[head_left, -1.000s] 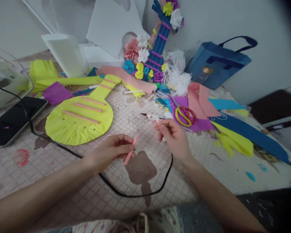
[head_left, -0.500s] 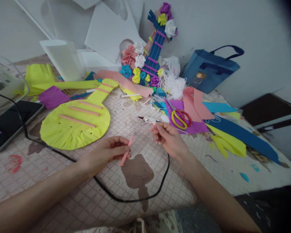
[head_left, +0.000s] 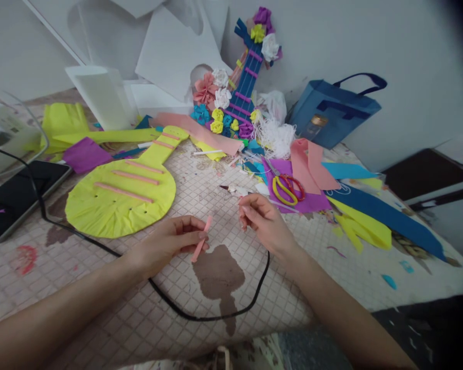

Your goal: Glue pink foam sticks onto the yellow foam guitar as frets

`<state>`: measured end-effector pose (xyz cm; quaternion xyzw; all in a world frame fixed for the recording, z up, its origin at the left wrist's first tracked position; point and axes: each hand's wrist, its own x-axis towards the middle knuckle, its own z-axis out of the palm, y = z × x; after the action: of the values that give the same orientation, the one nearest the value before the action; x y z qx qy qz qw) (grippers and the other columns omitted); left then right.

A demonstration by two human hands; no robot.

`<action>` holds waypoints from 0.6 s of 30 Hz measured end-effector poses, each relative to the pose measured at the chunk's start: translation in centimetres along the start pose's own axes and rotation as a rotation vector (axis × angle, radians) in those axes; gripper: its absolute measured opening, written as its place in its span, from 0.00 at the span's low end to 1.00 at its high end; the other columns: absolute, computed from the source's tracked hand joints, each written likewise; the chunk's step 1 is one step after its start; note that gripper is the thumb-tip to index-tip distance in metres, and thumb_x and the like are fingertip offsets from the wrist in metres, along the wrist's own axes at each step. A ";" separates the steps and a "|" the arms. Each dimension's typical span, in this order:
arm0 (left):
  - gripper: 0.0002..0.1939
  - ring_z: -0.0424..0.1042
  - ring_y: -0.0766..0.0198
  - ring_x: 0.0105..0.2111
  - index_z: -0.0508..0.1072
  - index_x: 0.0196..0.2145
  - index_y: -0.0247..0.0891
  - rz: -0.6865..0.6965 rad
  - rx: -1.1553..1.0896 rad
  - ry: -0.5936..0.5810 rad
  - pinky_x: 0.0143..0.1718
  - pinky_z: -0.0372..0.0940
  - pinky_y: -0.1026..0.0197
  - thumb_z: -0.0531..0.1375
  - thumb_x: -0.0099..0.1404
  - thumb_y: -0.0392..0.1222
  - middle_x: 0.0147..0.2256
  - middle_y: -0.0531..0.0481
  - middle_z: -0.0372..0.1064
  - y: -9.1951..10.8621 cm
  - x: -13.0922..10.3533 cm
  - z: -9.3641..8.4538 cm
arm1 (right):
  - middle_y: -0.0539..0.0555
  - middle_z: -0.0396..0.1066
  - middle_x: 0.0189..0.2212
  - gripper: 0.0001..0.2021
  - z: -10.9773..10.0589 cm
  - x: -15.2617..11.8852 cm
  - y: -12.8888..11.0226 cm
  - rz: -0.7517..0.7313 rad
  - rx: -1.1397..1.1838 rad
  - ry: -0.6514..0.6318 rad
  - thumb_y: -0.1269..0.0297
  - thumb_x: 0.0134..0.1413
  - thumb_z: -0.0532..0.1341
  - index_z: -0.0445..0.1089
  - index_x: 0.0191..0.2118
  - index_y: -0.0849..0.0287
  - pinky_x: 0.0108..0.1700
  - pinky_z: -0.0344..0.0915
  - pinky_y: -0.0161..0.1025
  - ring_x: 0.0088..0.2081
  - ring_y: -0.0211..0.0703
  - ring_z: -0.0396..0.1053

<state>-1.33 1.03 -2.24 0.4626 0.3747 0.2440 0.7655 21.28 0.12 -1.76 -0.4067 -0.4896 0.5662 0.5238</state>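
My left hand (head_left: 181, 235) pinches a narrow pink paper strip (head_left: 201, 239) between thumb and fingers, just above the table. Opposite it, my right hand (head_left: 260, 218) is closed with curled fingers; whatever may be in them is hidden. Beyond those fingers lies a white tool with a dark pointed tip (head_left: 233, 191), partly covered by scraps. To the left, a yellow guitar-shaped cutout (head_left: 119, 205) lies flat, with pink strips across its body and neck and small dark holes.
A black cable (head_left: 177, 311) loops under both wrists. Scissors (head_left: 285, 190) rest on purple paper at the right. Behind stand a blue guitar with paper flowers (head_left: 244, 85) and a blue bag (head_left: 332, 113). A phone (head_left: 27, 192) lies at far left.
My right hand has shifted slightly left, its fingers still curled. The left hand and the pink strip are almost unmoved.
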 end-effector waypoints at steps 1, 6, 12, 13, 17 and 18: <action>0.11 0.67 0.69 0.25 0.69 0.35 0.34 0.008 0.049 -0.008 0.29 0.63 0.65 0.62 0.59 0.44 0.28 0.50 0.71 0.1 0.0 0.1 | 0.44 0.64 0.22 0.02 0.2 -0.1 0.0 0.018 0.001 -0.008 0.65 0.56 0.59 0.67 0.36 0.55 0.23 0.61 0.30 0.21 0.30 0.62; 0.10 0.63 0.68 0.23 0.71 0.31 0.35 0.224 0.631 0.109 0.25 0.58 0.65 0.59 0.61 0.46 0.26 0.52 0.68 0.2 0.0 0.5 | 0.42 0.62 0.17 0.07 1.3 -0.5 0.2 0.141 -0.020 -0.054 0.61 0.55 0.60 0.65 0.37 0.57 0.15 0.53 0.27 0.14 0.28 0.56; 0.12 0.67 0.61 0.36 0.72 0.37 0.37 0.573 0.930 0.253 0.33 0.61 0.62 0.60 0.60 0.48 0.35 0.47 0.69 0.6 -0.1 1.3 | 0.39 0.60 0.15 0.12 2.7 -1.0 0.3 0.217 -0.104 -0.133 0.57 0.54 0.61 0.63 0.40 0.57 0.14 0.49 0.26 0.12 0.27 0.53; 0.13 0.67 0.61 0.37 0.71 0.38 0.37 0.604 0.899 0.259 0.34 0.61 0.62 0.61 0.60 0.48 0.36 0.47 0.69 0.8 -0.2 1.6 | 0.39 0.59 0.15 0.12 2.8 -1.0 0.4 0.215 -0.116 -0.141 0.57 0.53 0.61 0.63 0.40 0.57 0.14 0.49 0.26 0.13 0.27 0.53; 0.06 0.67 0.63 0.34 0.73 0.34 0.37 0.671 0.880 0.211 0.36 0.60 0.62 0.59 0.63 0.43 0.32 0.49 0.70 1.9 -0.4 2.4 | 0.40 0.60 0.17 0.12 2.9 -1.2 0.6 0.198 -0.107 -0.195 0.56 0.53 0.61 0.63 0.41 0.56 0.15 0.49 0.27 0.14 0.28 0.53; 0.06 0.66 0.64 0.33 0.72 0.32 0.37 0.683 0.902 0.191 0.35 0.59 0.63 0.58 0.64 0.41 0.30 0.49 0.69 2.1 -0.4 2.4 | 0.40 0.60 0.17 0.12 2.9 -1.2 0.6 0.197 -0.103 -0.211 0.57 0.53 0.61 0.63 0.41 0.56 0.15 0.49 0.27 0.14 0.28 0.53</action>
<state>0.31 0.40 0.46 0.8143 0.3384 0.3340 0.3328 18.46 -1.45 -1.88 -0.4176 -0.5278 0.6285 0.3898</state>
